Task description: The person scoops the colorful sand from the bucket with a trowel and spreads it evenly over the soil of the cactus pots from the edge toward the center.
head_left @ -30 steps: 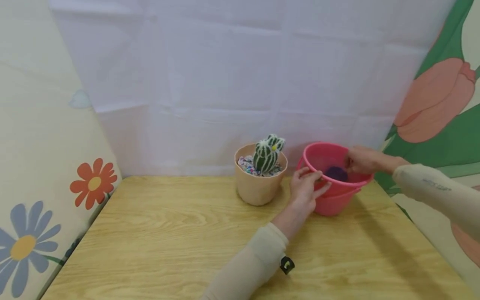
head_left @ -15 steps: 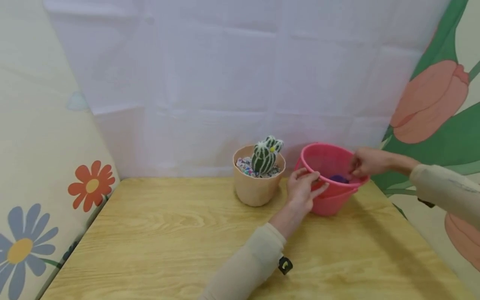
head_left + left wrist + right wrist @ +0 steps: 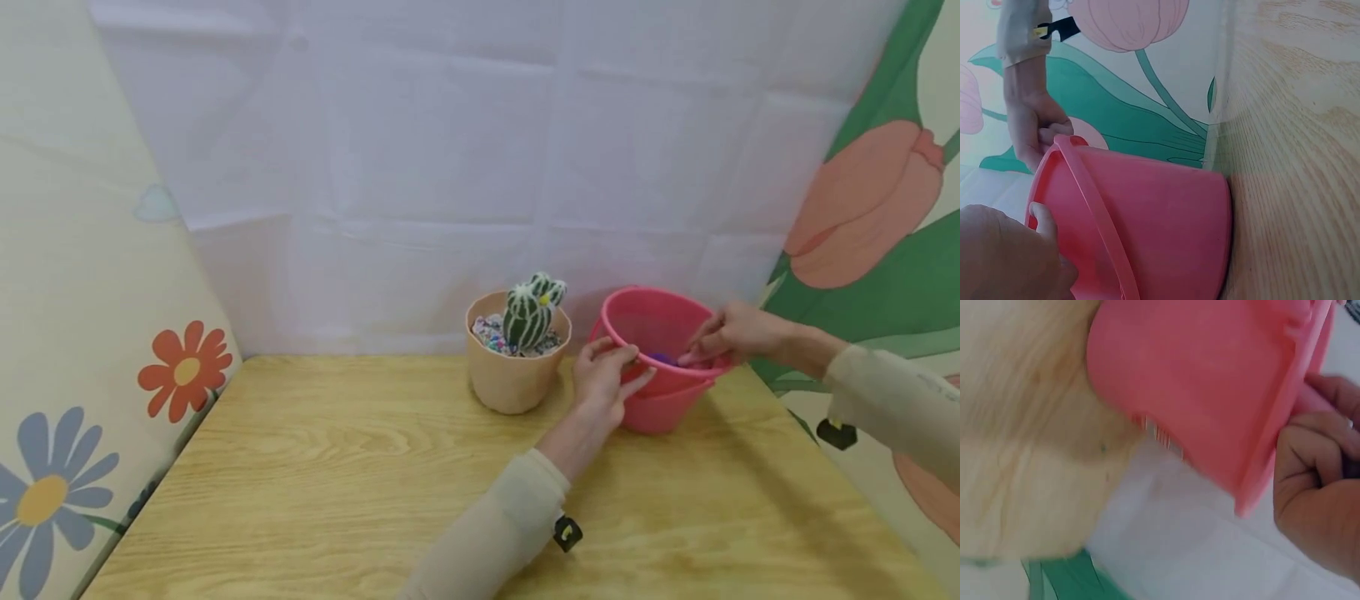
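Note:
In the head view a pink bucket (image 3: 660, 410) stands upright at the table's right back. My left hand (image 3: 602, 385) holds its near left rim, fingers spread over the edge; the left wrist view shows that thumb (image 3: 1043, 220) at the rim. My right hand (image 3: 744, 332) is over the bucket's right side, fingers curled and pointing down into it. Between those fingers a pink rod-like handle (image 3: 1314, 400) shows in the right wrist view. Near the fingertips, inside the bucket, is a purple piece (image 3: 663, 358), mostly hidden behind the near rim; I cannot tell its kind.
Left of the bucket stands a peach pot (image 3: 510, 385) with a toy-like green-and-white cactus (image 3: 527, 322) and coloured pebbles. The wood-grain table (image 3: 337, 483) reaches back to a white cloth (image 3: 420, 167). The bucket's handle (image 3: 1105, 226) hangs down against its side.
My right hand has shifted a little to the right and toward me, its fingers tilting down. The purple piece has sunk lower behind the near rim. My left hand keeps its place on the rim.

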A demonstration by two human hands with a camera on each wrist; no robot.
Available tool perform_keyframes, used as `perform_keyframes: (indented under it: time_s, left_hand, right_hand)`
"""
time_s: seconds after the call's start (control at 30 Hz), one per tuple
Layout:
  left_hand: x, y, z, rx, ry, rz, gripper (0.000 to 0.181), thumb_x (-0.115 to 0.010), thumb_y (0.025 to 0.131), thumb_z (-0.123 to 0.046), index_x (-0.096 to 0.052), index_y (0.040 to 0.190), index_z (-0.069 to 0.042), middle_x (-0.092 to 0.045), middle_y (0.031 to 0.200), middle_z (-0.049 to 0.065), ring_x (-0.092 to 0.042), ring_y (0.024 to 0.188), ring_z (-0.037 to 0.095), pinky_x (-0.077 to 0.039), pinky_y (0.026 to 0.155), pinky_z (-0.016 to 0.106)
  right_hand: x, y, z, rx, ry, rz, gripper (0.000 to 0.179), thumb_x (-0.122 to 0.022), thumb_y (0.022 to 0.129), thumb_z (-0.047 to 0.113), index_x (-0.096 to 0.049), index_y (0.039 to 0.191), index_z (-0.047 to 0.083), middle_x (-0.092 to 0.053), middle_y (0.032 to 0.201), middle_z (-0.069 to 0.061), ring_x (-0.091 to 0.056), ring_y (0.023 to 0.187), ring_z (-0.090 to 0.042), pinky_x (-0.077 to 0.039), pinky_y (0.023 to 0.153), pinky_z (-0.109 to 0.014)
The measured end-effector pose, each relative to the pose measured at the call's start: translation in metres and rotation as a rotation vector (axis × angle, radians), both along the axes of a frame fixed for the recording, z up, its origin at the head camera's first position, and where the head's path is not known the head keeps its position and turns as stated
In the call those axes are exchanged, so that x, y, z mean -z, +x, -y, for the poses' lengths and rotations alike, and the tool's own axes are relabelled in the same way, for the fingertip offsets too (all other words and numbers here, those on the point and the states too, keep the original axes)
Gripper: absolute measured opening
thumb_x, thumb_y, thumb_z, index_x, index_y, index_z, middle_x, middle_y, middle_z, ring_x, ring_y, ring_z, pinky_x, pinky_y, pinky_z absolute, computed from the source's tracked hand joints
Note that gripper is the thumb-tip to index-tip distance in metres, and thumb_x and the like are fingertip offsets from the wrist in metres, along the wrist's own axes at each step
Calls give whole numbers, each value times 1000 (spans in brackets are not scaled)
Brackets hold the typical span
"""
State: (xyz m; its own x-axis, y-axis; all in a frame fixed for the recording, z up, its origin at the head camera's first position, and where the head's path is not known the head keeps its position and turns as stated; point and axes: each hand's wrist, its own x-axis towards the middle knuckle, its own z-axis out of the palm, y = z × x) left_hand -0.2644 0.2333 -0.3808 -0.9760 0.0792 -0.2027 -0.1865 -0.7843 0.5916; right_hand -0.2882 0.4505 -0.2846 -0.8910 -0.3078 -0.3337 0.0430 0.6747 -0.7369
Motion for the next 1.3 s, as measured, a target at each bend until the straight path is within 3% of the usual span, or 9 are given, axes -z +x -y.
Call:
perform_keyframes:
  time_s: [0.13, 0.27, 0.33, 0.4, 0.57, 0.77, 0.97, 1.13, 1.3]
  left_hand:
    - [0, 4, 0, 13, -8, 9, 32, -74, 84, 10, -60, 110, -2, -66, 103, 20, -69, 96, 35, -64, 73, 46]
    - [1, 8, 1, 31, -2, -9, 31, -73, 85, 10, -60, 111, -1, -66, 109, 23, -68, 101, 37, -64, 74, 46]
    - [2, 9, 3, 39, 7, -21, 31, -72, 85, 10, -60, 112, 1, -64, 114, 26, -67, 104, 39, -64, 75, 46]
    - [4, 10, 5, 35, 10, -22, 31, -71, 85, 11, -60, 112, 1, -63, 117, 28, -67, 103, 38, -64, 76, 46]
    - [9, 10, 10, 34, 17, -16, 30, -70, 85, 12, -60, 110, 1, -66, 108, 24, -69, 93, 33, -63, 76, 48]
    - [10, 0, 11, 60, 25, -41, 28, -70, 85, 11, -59, 107, -2, -67, 103, 20, -68, 89, 28, -63, 78, 49]
    - [12, -5, 6, 79, 69, -22, 25, -72, 84, 10, -60, 99, -7, -69, 96, 15, -68, 87, 26, -62, 80, 50]
    - [12, -5, 0, 94, 83, -42, 24, -70, 87, 10, -60, 100, -8, -69, 94, 13, -68, 82, 23, -62, 82, 49]
    - [9, -6, -2, 85, 84, -68, 25, -68, 89, 11, -57, 102, -8, -66, 94, 13, -66, 78, 21, -62, 82, 49]
  right_hand:
    - [4, 6, 0, 111, -136, 79, 35, -58, 103, 10, -62, 126, -15, -72, 111, -17, -73, 75, -19, -57, 56, -23]
    - [0, 11, -1, 184, -155, 79, 38, -62, 102, 16, -62, 129, -11, -74, 110, -16, -63, 62, -12, -49, 50, -20]
    - [-4, 13, -2, 184, -97, -8, 41, -63, 102, 19, -62, 130, -10, -74, 110, -15, -59, 62, -12, -51, 52, -23]
    - [-8, 12, -2, 145, 19, -158, 43, -66, 100, 23, -64, 128, -10, -74, 105, -15, -62, 67, -15, -55, 57, -28]
    - [-12, 5, 3, -37, 391, -536, 30, -72, 96, 20, -73, 107, -7, -74, 90, -14, -69, 74, -24, -59, 57, -37]
    - [2, -7, 7, -234, 655, -720, 5, -75, 87, 7, -74, 86, 2, -68, 77, -2, -60, 65, -15, -54, 52, -34]
    - [24, -17, 11, -247, 677, -686, 18, -74, 83, 4, -65, 69, 11, -56, 64, 3, -50, 59, -16, -46, 50, -32]
    - [28, -27, 8, -169, 618, -592, 18, -73, 85, 6, -66, 69, 10, -56, 63, 2, -48, 57, -14, -42, 48, -29]
    - [29, -34, 10, -182, 615, -573, 29, -74, 84, 9, -57, 61, 13, -46, 57, 4, -39, 52, -12, -31, 46, -26]
